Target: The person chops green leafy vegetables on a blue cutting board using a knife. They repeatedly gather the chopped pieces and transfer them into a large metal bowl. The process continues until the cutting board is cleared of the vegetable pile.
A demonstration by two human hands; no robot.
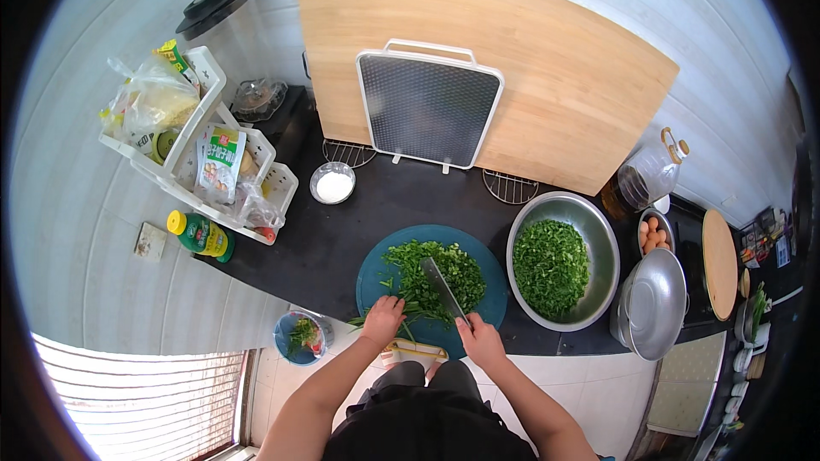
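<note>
A round blue-green cutting board [371, 269] lies near the counter's front edge. Chopped chives [465, 273] are heaped across it, with uncut stalks toward the front left. My left hand [384, 318] presses down on those stalks with curled fingers, close to the board's near left edge. In my right hand [481, 337] is the handle of a kitchen knife [443, 288]. Its broad blade points away and to the left, over the chopped greens. Right of the board, a large steel bowl [604, 277] holds more finely chopped greens [549, 271].
A glass bowl of white powder [332, 183] sits behind the board. At left are a white tiered rack [184, 162] and a green bottle [205, 237]. A steel colander [653, 306] and eggs [653, 235] are at right. A waste bin [299, 354] stands below.
</note>
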